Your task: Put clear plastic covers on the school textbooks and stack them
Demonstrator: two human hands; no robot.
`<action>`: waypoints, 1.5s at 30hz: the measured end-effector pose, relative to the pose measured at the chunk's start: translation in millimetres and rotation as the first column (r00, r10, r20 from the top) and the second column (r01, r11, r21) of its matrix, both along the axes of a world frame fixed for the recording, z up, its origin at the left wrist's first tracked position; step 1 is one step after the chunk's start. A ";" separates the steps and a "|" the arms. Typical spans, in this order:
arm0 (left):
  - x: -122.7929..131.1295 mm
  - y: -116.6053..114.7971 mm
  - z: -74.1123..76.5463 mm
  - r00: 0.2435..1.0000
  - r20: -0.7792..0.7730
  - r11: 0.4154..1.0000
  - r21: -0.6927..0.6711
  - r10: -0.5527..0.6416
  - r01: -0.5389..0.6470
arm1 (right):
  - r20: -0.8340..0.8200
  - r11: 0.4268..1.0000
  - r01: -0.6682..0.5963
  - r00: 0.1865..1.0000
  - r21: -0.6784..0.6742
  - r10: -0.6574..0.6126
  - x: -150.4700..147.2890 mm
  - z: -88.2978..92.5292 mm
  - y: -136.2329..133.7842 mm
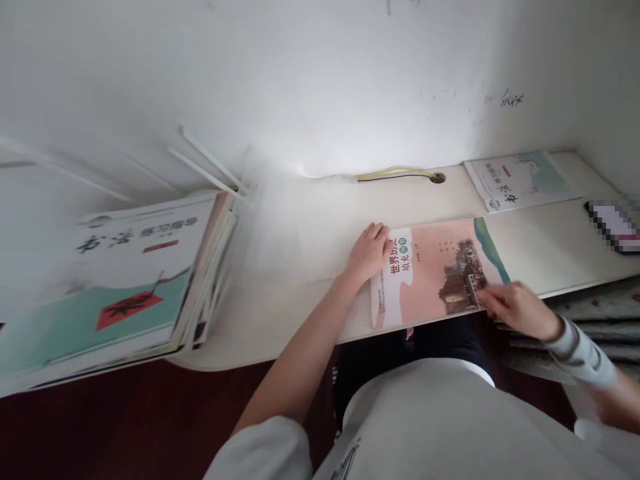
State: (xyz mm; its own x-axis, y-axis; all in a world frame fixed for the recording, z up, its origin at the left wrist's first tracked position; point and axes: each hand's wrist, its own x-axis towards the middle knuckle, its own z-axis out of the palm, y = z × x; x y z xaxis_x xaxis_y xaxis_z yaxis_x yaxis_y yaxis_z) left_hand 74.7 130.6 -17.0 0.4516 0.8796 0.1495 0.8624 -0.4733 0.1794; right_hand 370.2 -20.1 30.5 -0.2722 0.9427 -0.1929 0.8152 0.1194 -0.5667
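Head view: a counter (pixel 540 250) is adjoining a scribbled wall (pixel 360 80); left hand (pixel 369 253) is resting loosely on a world-history workbook (pixel 430 270), right hand (pixel 525 311) blurring, grip unclear.

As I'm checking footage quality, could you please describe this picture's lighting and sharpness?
Head view throughout: the white wall is brightest low centre; the bare right hand looks slightly blurred; the rectangular, mostly pink paper booklet looks sharper; the dark-edged flat device is partly pixelated.

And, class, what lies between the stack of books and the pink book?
In the head view, the left hand at the edge of the pink book, the forearm, then bare white desk up to the stack of books.
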 end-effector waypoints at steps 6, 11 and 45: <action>-7.9 0.9 -0.4 0.996 0.024 0.995 -0.049 -0.091 0.092 | -0.543 0.745 0.202 0.568 -0.636 -0.618 17.2 -52.8 -57.5; -12.1 -0.6 0.0 0.987 0.035 0.986 -0.061 -0.156 0.158 | -0.568 0.611 0.439 0.243 -0.659 -0.787 33.8 -41.1 -44.7; -23.1 1.5 -5.4 0.985 0.027 0.985 -0.020 -0.172 0.173 | -0.793 0.530 0.812 0.146 -0.246 -0.592 206.3 -11.2 209.0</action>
